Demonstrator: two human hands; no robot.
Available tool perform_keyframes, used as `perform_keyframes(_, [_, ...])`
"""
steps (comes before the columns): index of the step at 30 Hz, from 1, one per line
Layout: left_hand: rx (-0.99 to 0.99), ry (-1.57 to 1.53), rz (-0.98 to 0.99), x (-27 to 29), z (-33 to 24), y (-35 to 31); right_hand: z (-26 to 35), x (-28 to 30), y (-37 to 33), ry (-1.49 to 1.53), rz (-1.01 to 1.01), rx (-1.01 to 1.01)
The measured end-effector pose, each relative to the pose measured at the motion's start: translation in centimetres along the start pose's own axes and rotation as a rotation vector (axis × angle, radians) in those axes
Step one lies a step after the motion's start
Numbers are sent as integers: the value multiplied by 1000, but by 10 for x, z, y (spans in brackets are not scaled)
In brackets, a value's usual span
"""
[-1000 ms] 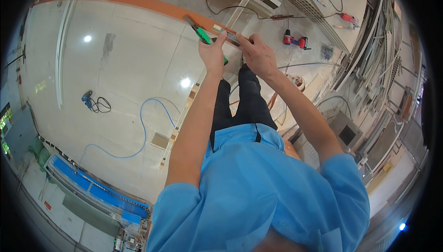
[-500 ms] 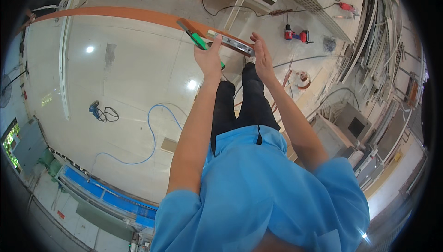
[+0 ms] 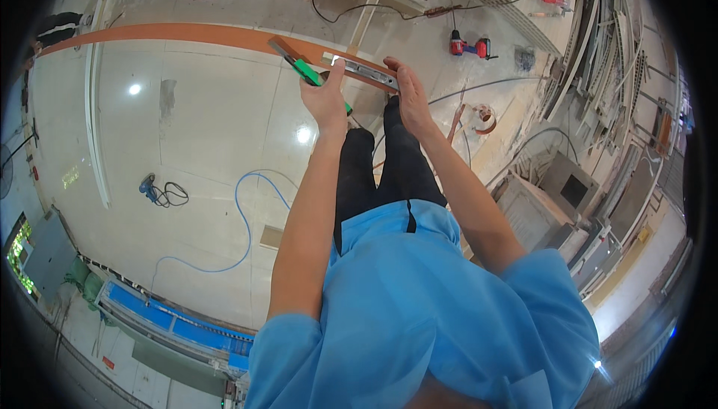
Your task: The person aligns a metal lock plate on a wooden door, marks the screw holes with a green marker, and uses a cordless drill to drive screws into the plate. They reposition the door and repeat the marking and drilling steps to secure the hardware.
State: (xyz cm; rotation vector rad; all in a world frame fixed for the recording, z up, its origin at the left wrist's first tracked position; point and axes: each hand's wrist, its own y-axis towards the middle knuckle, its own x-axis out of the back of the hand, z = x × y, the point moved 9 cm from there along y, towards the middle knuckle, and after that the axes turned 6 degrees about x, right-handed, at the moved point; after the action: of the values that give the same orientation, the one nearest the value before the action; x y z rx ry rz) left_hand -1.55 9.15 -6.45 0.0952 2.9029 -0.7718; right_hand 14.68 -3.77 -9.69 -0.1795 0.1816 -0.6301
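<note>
The left hand [image 3: 325,98] gripped a green-handled tool [image 3: 303,71] at 11 o'clock, while the right hand [image 3: 410,95] fingers clasped a metal bar [image 3: 365,72].

This is a workshop or fit-out site for joinery or metal framing. A pale tiled floor [image 3: 209,132] carries loose work gear: a red cordless drill [image 3: 467,44], a blue hose [image 3: 247,222] running to a small tool [image 3: 149,187], and black cables [image 3: 359,8]. Long profiles and strips stand stacked along the right wall [image 3: 609,57], and a long orange board [image 3: 187,35] lies across the floor.
</note>
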Motion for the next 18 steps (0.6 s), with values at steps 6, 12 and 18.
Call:
perform_keyframes(6, [8, 22, 12, 0, -4, -2, -18, 28, 0, 326, -262, -254])
perform_keyframes(12, [19, 12, 9, 2, -5, 1, -19, 12, 26, 222, -333, -315])
perform_keyframes(18, [54, -68, -11, 7, -6, 8, -6, 3, 31, 56, -356, -267])
